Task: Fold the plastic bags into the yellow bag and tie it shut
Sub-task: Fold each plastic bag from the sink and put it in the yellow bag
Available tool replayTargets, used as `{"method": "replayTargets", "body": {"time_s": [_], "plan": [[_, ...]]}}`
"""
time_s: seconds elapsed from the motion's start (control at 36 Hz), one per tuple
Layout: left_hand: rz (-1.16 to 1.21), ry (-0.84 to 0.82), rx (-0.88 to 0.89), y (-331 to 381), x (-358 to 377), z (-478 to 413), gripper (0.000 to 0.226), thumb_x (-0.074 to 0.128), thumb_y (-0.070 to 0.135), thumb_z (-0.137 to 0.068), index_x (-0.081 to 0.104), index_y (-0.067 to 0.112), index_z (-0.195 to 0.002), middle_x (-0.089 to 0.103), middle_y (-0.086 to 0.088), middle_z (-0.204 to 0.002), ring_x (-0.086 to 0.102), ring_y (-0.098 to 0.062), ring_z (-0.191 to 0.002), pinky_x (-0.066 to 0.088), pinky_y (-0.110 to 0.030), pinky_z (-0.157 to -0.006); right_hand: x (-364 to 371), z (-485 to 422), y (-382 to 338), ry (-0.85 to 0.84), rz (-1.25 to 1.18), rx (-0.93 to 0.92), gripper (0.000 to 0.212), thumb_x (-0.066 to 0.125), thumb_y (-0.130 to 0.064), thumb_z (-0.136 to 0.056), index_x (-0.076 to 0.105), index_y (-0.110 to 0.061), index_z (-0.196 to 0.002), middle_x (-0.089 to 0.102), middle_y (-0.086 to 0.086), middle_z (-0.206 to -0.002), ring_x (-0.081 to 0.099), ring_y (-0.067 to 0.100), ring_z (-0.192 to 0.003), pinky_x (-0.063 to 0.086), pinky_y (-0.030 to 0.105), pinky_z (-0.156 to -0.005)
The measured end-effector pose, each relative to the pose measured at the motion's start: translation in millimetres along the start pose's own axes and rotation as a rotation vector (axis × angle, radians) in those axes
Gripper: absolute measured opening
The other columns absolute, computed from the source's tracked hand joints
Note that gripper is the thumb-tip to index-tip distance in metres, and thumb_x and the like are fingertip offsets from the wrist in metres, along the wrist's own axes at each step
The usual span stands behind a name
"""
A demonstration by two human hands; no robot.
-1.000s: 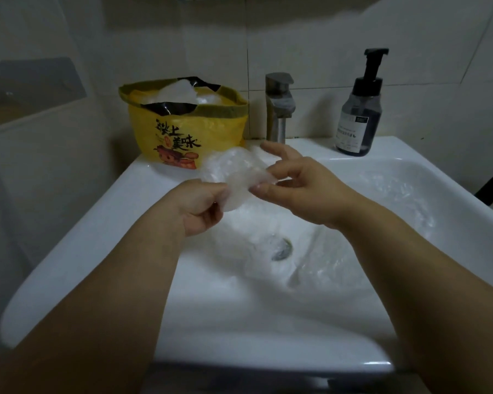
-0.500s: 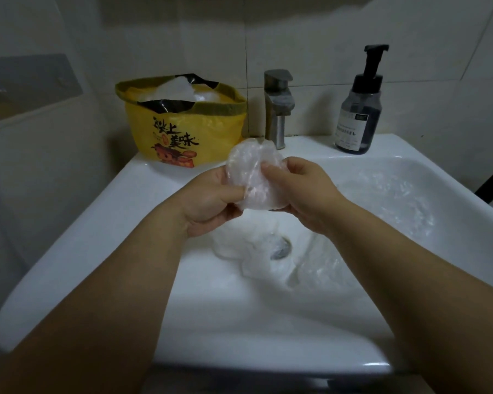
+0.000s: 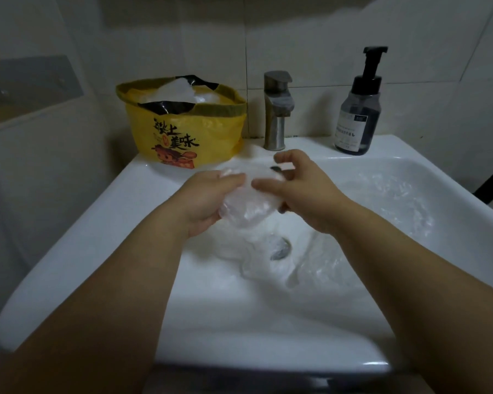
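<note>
Head view: I'm mid-fold on one clear bag (image 3: pixel 248 207), bunched into a small wad above the sink (image 3: pixel 91 228) basin, just in front of the yellow bag (image 3: pixel 182 132). My left hand (image 3: pixel 208 200) has its fingers curled round the wad's left side; my right hand (image 3: pixel 302 191) pinches the other side, thumb on top, index finger lifted clear. The yellow bag stands open on the back-left ledge beside the tap (image 3: pixel 276 109), already holding white and black plastic. I judge the next move is to compact the wad tighter, then carry it up and left into that opening without it springing apart. More loose bags (image 3: pixel 271 265) lie around the drain and along the right wall, so tying is a way off. Can't count them: clear film on white, blurred. A dark speck by my right fingers is unidentifiable. The yellow bag's handles aren't visible.
</note>
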State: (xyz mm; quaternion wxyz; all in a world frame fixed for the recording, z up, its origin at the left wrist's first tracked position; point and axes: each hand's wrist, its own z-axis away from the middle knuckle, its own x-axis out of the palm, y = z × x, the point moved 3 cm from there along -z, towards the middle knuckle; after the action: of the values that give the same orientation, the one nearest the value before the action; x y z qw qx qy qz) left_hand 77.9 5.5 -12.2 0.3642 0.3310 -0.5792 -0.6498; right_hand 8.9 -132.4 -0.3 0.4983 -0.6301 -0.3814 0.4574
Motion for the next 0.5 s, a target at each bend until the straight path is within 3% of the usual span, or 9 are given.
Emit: {"method": "replayTargets", "body": {"time_s": [0.06,0.11,0.17,0.25,0.36,0.5], "plan": [[0.100,0.038,0.032,3,-1,-2,0.017,0.050,0.016,-0.100,0.065,0.010,-0.106,0.074,-0.004,-0.093,0.071,-0.014,-0.083,0.056,-0.027,-0.077,-2,0,1,-0.050,-0.260,0.152,0.063,0.069,-0.022,-0.085,0.035,-0.016,-0.138,0.053,0.015,-0.125,0.062,0.033,-0.103,0.057,0.036,-0.078],[0.177,0.041,0.059,5,1,-2,0.018,0.047,0.017,-0.102,0.064,0.013,-0.100,0.074,-0.001,-0.091,0.072,-0.012,-0.082,0.057,-0.025,-0.075,2,2,3,-0.158,-0.357,0.278,0.049,0.066,-0.026,-0.088,0.047,-0.008,-0.129,0.055,0.018,-0.125,0.060,0.034,-0.107,0.057,0.041,-0.083],[0.219,0.045,0.067,5,3,-3,0.019,0.046,0.019,-0.102,0.064,0.012,-0.102,0.074,-0.004,-0.097,0.071,-0.015,-0.089,0.057,-0.028,-0.081,8,4,6,-0.214,-0.366,0.343,0.031,0.065,-0.022,-0.088,0.057,-0.005,-0.113,0.062,0.019,-0.113,0.063,0.029,-0.092,0.058,0.040,-0.080],[0.256,0.011,0.058,5,5,-4,0.021,0.045,0.017,-0.102,0.063,0.007,-0.108,0.070,-0.011,-0.111,0.067,-0.021,-0.100,0.053,-0.033,-0.090,9,0,7,-0.129,-0.435,0.315,0.014,0.057,-0.006,-0.092,0.058,-0.001,-0.105,0.066,0.016,-0.096,0.066,0.024,-0.076,0.060,0.033,-0.070],[0.294,-0.014,0.052,7,-2,-6,0.017,0.048,0.003,-0.098,0.063,-0.001,-0.105,0.066,-0.018,-0.112,0.063,-0.026,-0.104,0.056,-0.031,-0.087,-4,-4,2,-0.075,-0.537,0.271,0.017,0.050,-0.001,-0.094,0.058,-0.002,-0.109,0.066,0.016,-0.094,0.065,0.022,-0.073,0.058,0.028,-0.061],[0.242,-0.098,0.054,10,-8,-1,0.023,0.049,-0.005,-0.093,0.063,-0.001,-0.111,0.068,-0.017,-0.114,0.066,-0.021,-0.101,0.057,-0.023,-0.082,-14,-2,-1,-0.218,-0.549,0.282,0.022,0.047,0.004,-0.094,0.061,-0.008,-0.106,0.070,0.011,-0.087,0.068,0.017,-0.064,0.058,0.024,-0.055]]}}
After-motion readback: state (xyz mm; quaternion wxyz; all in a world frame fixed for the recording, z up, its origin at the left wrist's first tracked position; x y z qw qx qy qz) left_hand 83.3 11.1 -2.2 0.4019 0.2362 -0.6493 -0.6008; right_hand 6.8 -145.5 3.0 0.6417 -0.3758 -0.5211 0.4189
